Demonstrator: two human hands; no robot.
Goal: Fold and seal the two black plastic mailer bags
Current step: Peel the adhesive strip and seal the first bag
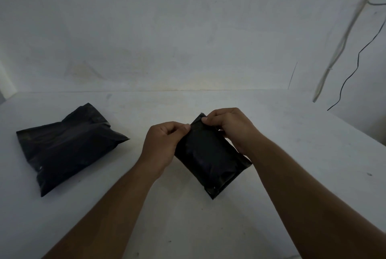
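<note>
left grip [161, 143] and right grip [230, 128] both pinching.

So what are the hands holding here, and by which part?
The smaller black mailer bag, held at its far end: the left hand pinches the left edge, the right hand the far corner. The larger bag lies untouched.
</note>
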